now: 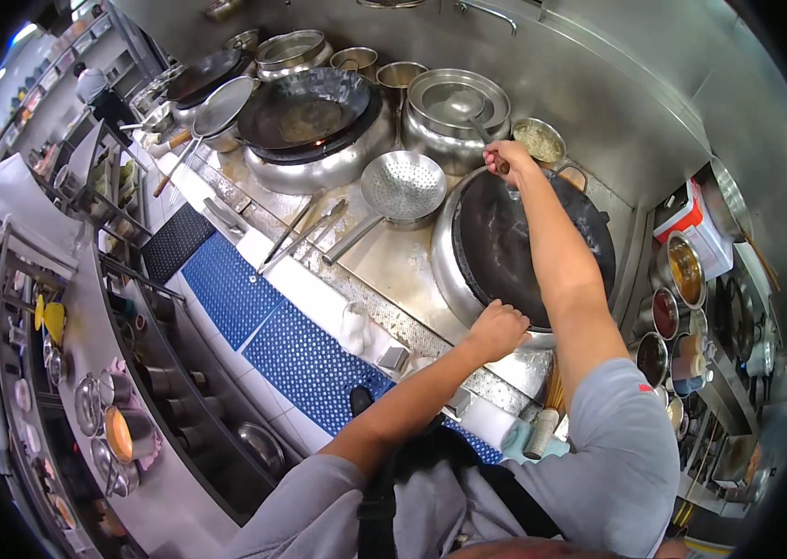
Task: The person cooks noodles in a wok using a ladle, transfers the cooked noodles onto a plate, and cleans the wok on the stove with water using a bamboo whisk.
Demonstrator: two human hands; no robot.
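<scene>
My right hand (510, 160) is closed around the handle of a ladle (464, 105). The ladle's bowl is over a round steel pot (457, 140) at the back, which has a wide rim. Below my right forearm, a dark wok (496, 238) sits on a steel ring burner, its inside wet and shiny, with nothing else seen in it. At the near edge of that wok, the fingers of my left hand (499, 332) are curled over the rim; what lies under the palm is hidden.
Left of the wok a perforated strainer (403, 186) rests on the stove. Another large wok (305, 112) stands beyond it, a small flame at its edge. Sauce pots (685, 268) line the right side. A bamboo brush (547, 410) hangs near my right elbow. Blue mats (310, 368) cover the floor.
</scene>
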